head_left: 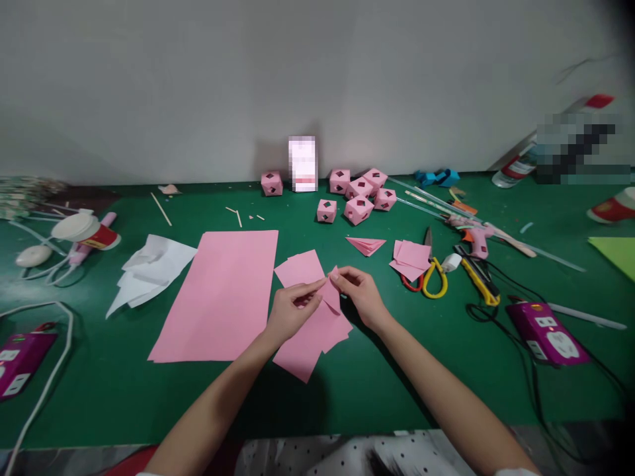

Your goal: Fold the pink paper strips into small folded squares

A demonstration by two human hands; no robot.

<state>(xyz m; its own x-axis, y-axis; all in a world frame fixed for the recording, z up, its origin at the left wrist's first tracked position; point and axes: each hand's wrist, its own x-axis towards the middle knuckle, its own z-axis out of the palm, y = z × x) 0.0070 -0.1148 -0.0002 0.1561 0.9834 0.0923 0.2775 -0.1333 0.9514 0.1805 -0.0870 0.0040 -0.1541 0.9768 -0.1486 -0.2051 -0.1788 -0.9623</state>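
Observation:
Between my fingertips is a small folded piece of pink paper, held above several loose pink paper squares. My left hand pinches its left edge, thumb and forefinger together. At its upper right corner, my right hand grips the paper between thumb and fingers. A large stack of pink sheets lies left of my left hand. Beyond my hands sits a small pile of folded pink triangles. More pink squares lie to the right, partly over the scissors.
Several pink paper cubes and a lit phone stand near the wall. Crumpled white paper and a paper cup lie left. A pink glue gun, yellow cutter and purple power strip with cords lie right.

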